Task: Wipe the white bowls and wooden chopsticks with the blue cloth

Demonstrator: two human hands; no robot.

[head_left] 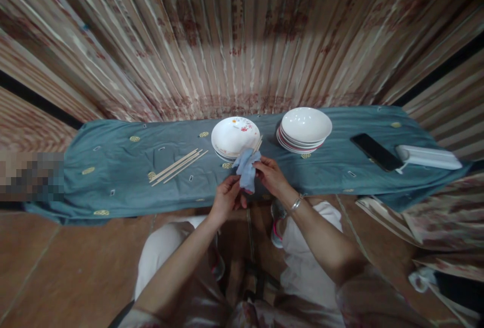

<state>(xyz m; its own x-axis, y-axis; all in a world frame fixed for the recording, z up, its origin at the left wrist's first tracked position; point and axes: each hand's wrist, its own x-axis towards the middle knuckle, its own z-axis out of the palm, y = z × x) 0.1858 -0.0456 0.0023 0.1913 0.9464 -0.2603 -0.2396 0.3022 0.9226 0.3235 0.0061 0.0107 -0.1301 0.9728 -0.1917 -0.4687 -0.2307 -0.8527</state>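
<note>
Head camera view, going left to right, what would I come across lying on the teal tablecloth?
Loose chopsticks → stack of dishes with a floral top one → stack of white bowls → black phone → long white object. The light blue cloth overlaps the floral stack, so it's left out.

Lettering and signs: none legible; no text, label, brand or number can be read here.

cloth-covered teal counter (pixel 124 159) | left half: loose chopsticks (pixel 177 167) | far edge, middle: floral-topped dish stack (pixel 232 137), white-topped bowl stack (pixel 305 128) | right end: black phone (pixel 377 152), long white object (pixel 429 157)
</note>
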